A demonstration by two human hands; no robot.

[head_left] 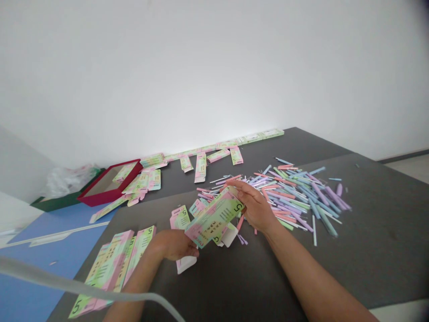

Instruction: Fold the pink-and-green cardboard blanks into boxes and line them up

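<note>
My left hand [176, 245] and my right hand [253, 203] hold one small pastel cardboard box [216, 217] printed with a "5", green and pink. The left hand grips its near end, the right hand wraps its far end. The box is tilted above the dark grey table [368, 250]. Beside the right hand lies a big heap of pastel pens [298, 194], pink, blue, green and purple. Flat unfolded boxes [112, 264] are stacked at my left elbow.
A red tray [112, 183] with flat boxes in it sits at the back left, next to a green tray [63, 199] with clear plastic. More flat boxes [214, 154] line the wall. A blue surface [40, 264] lies to the left. A pale cable [83, 286] crosses the foreground.
</note>
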